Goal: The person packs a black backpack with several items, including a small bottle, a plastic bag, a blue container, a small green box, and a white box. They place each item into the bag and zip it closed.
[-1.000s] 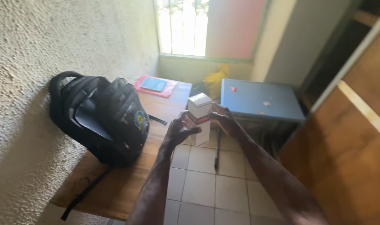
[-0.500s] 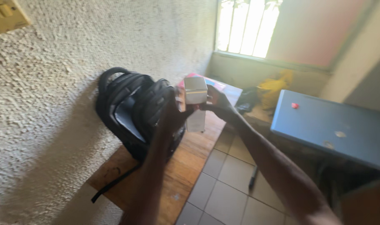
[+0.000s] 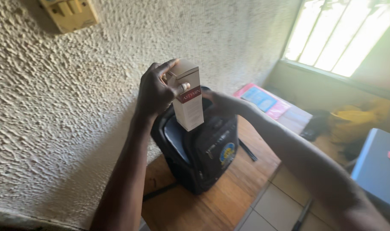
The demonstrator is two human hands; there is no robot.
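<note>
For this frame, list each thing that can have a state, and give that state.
Carton: closed, tilted, held above the backpack.
Backpack: upright on the wooden table, top open.
Left hand: gripping the carton.
Right hand: at the backpack's top edge; grip unclear.
Pink folder: lying flat.

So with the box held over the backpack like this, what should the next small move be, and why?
Probably lower the box straight down into the backpack. The left hand grips it upright just above the bag's open top, and the right hand rests at the bag's upper edge, seemingly holding it open.
</note>
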